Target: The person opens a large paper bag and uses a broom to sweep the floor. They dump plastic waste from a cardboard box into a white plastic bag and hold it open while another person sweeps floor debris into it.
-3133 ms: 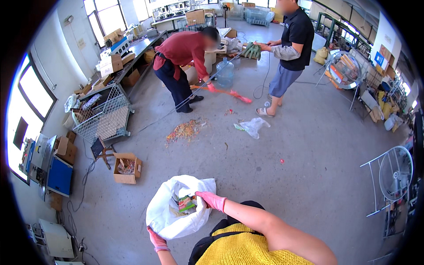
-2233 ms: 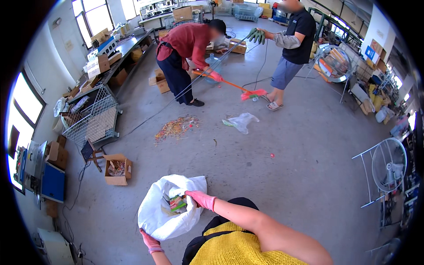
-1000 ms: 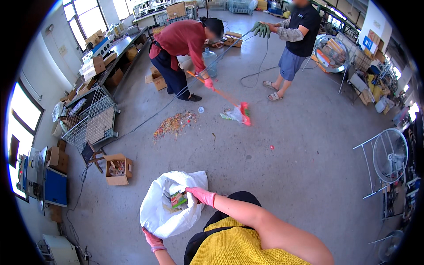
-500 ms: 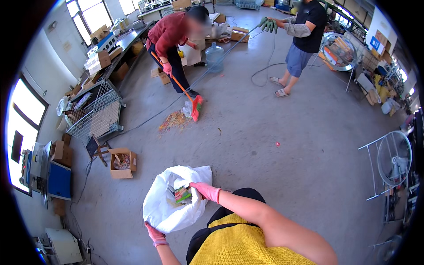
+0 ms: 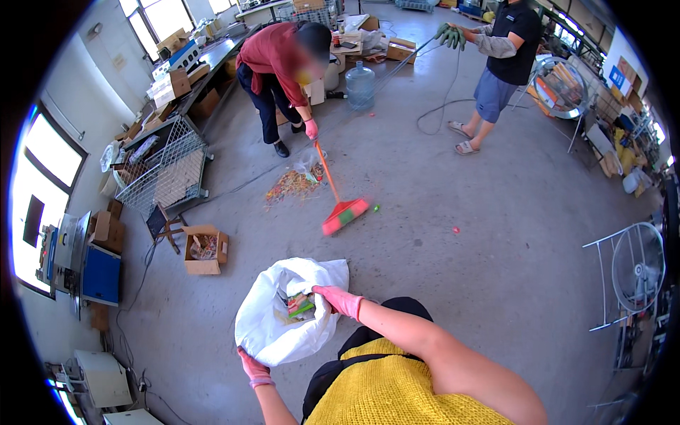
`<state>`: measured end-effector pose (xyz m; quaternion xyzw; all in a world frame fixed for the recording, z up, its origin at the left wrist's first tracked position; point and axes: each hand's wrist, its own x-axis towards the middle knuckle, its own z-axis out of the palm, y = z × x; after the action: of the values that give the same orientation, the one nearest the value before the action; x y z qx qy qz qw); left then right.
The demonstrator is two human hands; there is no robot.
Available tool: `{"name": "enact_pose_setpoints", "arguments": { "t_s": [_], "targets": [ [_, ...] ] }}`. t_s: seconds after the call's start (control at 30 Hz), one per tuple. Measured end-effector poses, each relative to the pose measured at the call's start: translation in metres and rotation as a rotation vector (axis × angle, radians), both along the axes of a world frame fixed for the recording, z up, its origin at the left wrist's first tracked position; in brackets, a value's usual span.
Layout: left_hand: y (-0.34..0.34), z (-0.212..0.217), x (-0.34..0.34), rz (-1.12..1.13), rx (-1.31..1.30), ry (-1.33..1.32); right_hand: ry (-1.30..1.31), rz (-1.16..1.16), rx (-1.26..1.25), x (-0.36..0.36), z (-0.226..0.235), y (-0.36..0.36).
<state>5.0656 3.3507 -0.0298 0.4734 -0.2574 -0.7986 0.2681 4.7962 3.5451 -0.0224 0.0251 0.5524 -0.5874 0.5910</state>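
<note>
A white sack [image 5: 265, 329] hangs open in front of me, with green, red and pale scraps [image 5: 299, 304] visible inside. My right hand [image 5: 338, 302], in a pink glove, grips its rim on the right. My left hand [image 5: 253, 367], gloved in pink too, is closed on the sack's lower left edge. Farther ahead, a co-worker in a dark red top [image 5: 273, 60] bends over a broom [image 5: 346, 214] with an orange handle and a red and green head. Left of the broom lies a heap of colourful litter [image 5: 294, 184] with a clear plastic bag on it.
An open cardboard box [image 5: 205, 249] with small things stands on the left, near a wire cage [image 5: 166, 170]. Another person [image 5: 496, 67] at the back right holds a cable and green gloves. A blue water bottle [image 5: 360, 86] stands behind the heap. A white-framed fan [image 5: 634, 269] is on the right.
The co-worker's broom has moved from beside the heap toward me and to the right. A small green piece now lies by its head. My hands keep their hold on the sack.
</note>
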Motion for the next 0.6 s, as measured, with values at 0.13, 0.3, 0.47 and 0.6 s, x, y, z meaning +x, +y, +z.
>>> {"name": "enact_pose_setpoints", "arguments": {
  "t_s": [0.13, 0.3, 0.47, 0.6],
  "targets": [
    [-0.014, -0.012, 0.011, -0.014, -0.059, 0.039, -0.009, 0.03, -0.016, -0.001, 0.004, -0.007],
    [-0.026, -0.032, 0.028, 0.0, -0.097, 0.038, 0.006, 0.062, -0.037, 0.002, 0.019, -0.009],
    [-0.015, -0.024, 0.021, 0.017, -0.075, 0.028, -0.013, 0.012, -0.031, 0.004, 0.019, -0.006],
    [-0.015, -0.023, 0.019, 0.0, -0.081, 0.05, -0.02, 0.005, -0.047, 0.003, 0.013, -0.006]
  ]
}}
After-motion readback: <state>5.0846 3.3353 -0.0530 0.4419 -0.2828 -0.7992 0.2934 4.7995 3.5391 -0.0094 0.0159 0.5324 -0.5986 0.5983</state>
